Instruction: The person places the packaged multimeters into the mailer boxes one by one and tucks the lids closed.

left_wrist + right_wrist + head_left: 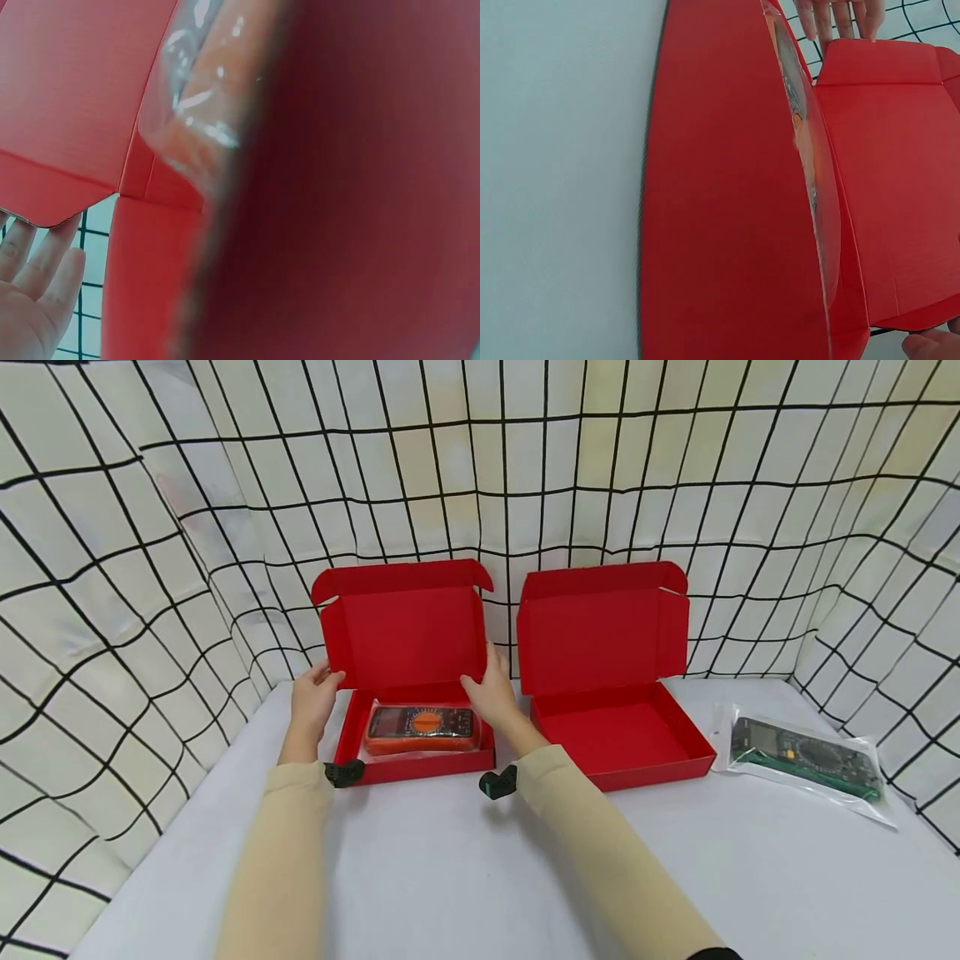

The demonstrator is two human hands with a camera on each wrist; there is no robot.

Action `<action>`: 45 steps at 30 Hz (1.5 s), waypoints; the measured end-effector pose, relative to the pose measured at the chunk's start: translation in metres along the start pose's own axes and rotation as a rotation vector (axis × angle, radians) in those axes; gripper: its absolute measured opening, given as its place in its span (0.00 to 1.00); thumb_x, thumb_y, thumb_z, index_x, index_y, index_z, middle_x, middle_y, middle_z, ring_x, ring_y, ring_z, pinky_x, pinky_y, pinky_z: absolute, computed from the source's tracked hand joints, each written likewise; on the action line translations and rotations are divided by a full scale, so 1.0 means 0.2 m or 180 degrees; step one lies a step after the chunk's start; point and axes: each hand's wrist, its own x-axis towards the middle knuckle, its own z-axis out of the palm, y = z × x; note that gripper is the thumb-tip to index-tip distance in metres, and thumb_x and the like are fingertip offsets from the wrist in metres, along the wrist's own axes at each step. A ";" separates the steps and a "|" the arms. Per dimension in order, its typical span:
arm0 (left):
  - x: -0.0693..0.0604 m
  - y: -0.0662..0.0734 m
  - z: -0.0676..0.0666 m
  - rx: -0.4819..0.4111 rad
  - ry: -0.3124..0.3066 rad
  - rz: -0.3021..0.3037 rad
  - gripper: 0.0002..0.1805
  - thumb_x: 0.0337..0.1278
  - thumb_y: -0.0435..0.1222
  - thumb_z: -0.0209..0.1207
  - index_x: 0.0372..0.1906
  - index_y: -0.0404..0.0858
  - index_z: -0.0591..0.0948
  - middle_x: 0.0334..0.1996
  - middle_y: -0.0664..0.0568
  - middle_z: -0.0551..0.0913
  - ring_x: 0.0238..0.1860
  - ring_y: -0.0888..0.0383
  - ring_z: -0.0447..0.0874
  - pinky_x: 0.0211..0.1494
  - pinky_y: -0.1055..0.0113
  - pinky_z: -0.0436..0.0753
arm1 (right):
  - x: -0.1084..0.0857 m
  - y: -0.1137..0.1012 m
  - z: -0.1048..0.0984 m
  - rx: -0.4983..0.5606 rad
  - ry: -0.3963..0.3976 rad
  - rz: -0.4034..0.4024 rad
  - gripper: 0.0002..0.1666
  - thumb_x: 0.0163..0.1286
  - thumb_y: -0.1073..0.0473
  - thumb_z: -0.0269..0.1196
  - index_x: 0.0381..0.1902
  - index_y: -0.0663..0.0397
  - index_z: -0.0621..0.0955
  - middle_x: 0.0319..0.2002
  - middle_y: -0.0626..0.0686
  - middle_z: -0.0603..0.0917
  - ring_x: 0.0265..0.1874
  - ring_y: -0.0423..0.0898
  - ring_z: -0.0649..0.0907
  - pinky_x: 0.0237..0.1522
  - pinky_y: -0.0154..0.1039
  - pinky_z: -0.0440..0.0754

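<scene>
A red cardboard box [429, 768] stands with its lid [408, 639] raised, left of centre in the head view. An orange-and-black multimeter [424, 724] in clear plastic lies inside. My left hand [309, 703] holds the lid's left side flap, thumb in front and fingers behind; in the left wrist view its fingers [46, 262] reach behind the flap edge. My right hand [495, 695] pinches the right side flap between thumb and fingers. At the lower right of the right wrist view, only some right fingers [930, 343] show. Plastic film [202, 142] wraps the multimeter.
A second red box [652, 775], lid up, stands just right of my right forearm with a bare inside. Farther right lies a dark multimeter [806, 756] in a clear bag. White walls with black grid netting [506, 493] enclose the white table [420, 877].
</scene>
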 end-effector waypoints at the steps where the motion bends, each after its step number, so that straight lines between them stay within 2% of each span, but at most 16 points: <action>1: 0.00 0.00 0.00 0.0011 -0.0005 0.0017 0.30 0.78 0.37 0.46 0.78 0.31 0.63 0.71 0.33 0.70 0.72 0.41 0.66 0.76 0.48 0.64 | -0.01 0.00 0.00 -0.0006 -0.0021 0.0014 0.48 0.78 0.58 0.58 0.84 0.53 0.44 0.80 0.61 0.49 0.69 0.62 0.70 0.69 0.57 0.70; 9: -0.04 -0.02 0.01 0.0007 -0.0048 0.0083 0.28 0.79 0.39 0.46 0.76 0.31 0.65 0.71 0.34 0.70 0.73 0.40 0.65 0.76 0.42 0.60 | -0.04 0.00 0.00 -0.0128 -0.0196 0.0015 0.50 0.79 0.57 0.58 0.84 0.54 0.41 0.80 0.62 0.47 0.72 0.62 0.67 0.69 0.56 0.70; 18: -0.07 -0.02 -0.01 0.0022 -0.0145 0.0086 0.29 0.80 0.40 0.46 0.78 0.33 0.64 0.73 0.36 0.68 0.74 0.41 0.65 0.76 0.41 0.59 | -0.05 0.00 -0.01 -0.0133 -0.0234 -0.0063 0.49 0.77 0.58 0.59 0.83 0.58 0.43 0.80 0.62 0.47 0.73 0.61 0.65 0.71 0.55 0.67; 24: -0.08 -0.03 -0.03 0.0079 -0.0195 0.0094 0.29 0.80 0.40 0.45 0.78 0.32 0.64 0.73 0.35 0.68 0.73 0.40 0.66 0.75 0.43 0.64 | -0.07 -0.01 -0.02 -0.0086 -0.0275 -0.0051 0.48 0.77 0.59 0.59 0.83 0.59 0.45 0.81 0.63 0.46 0.74 0.61 0.65 0.71 0.57 0.67; 30: -0.09 -0.02 -0.05 0.0099 -0.0261 0.0083 0.29 0.80 0.41 0.44 0.77 0.32 0.64 0.73 0.35 0.68 0.73 0.40 0.66 0.74 0.44 0.66 | -0.08 -0.01 -0.04 0.0011 -0.0341 -0.0019 0.47 0.78 0.58 0.59 0.83 0.56 0.46 0.81 0.61 0.45 0.77 0.60 0.58 0.73 0.59 0.62; 36: -0.09 -0.02 -0.07 0.0109 -0.0385 0.0132 0.29 0.80 0.41 0.45 0.76 0.30 0.65 0.71 0.32 0.69 0.71 0.37 0.67 0.73 0.42 0.66 | -0.10 -0.01 -0.05 0.0051 -0.0401 -0.0048 0.47 0.77 0.58 0.59 0.83 0.58 0.47 0.81 0.62 0.46 0.77 0.60 0.57 0.74 0.59 0.61; 45: -0.10 -0.02 -0.11 0.0121 -0.0632 0.0176 0.32 0.80 0.43 0.45 0.78 0.30 0.60 0.73 0.30 0.66 0.71 0.33 0.66 0.73 0.39 0.65 | -0.10 0.00 -0.06 0.0187 -0.0405 -0.0099 0.46 0.77 0.61 0.58 0.82 0.61 0.46 0.79 0.64 0.52 0.74 0.63 0.63 0.72 0.56 0.67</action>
